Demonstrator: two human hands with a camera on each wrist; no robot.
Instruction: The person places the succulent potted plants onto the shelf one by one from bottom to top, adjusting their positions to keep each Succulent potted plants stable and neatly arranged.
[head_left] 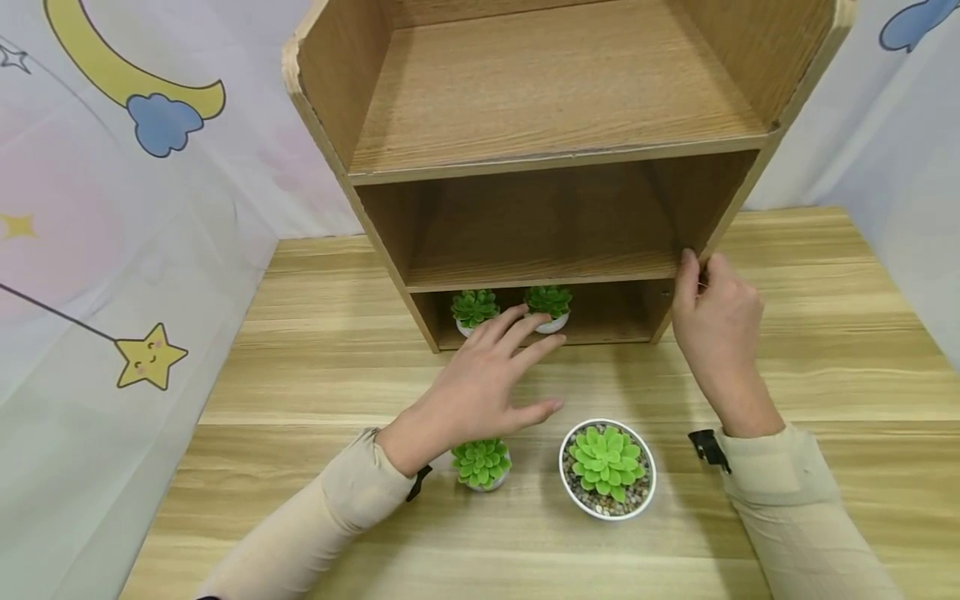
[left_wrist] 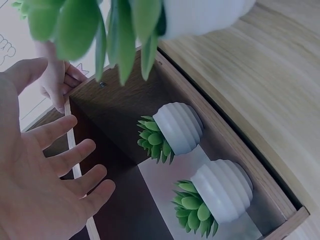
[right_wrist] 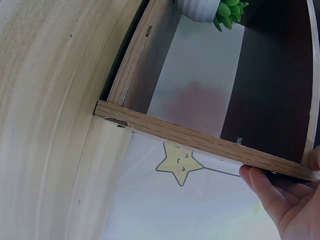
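Observation:
A wooden shelf unit (head_left: 570, 83) stands on the table. My right hand (head_left: 717, 329) grips its right side panel near the middle board; in the right wrist view, the fingers (right_wrist: 270, 192) lie along the panel's outer side. My left hand (head_left: 480, 387) hovers before the bottom compartment, fingers spread, holding nothing. Inside that compartment sit two small succulents in white ribbed pots, the left succulent (head_left: 474, 308) and the right succulent (head_left: 549, 302), partly behind the left fingers. Another small potted succulent (head_left: 482, 463) stands below my left wrist. To its right is a larger succulent in a round white pot (head_left: 606, 468).
The wood-grain table (head_left: 315, 333) extends on both sides of the shelf unit. A pale curtain with a moon, clouds and a star (head_left: 152, 357) hangs at the left and back. The upper boards overhang the bottom compartment's opening.

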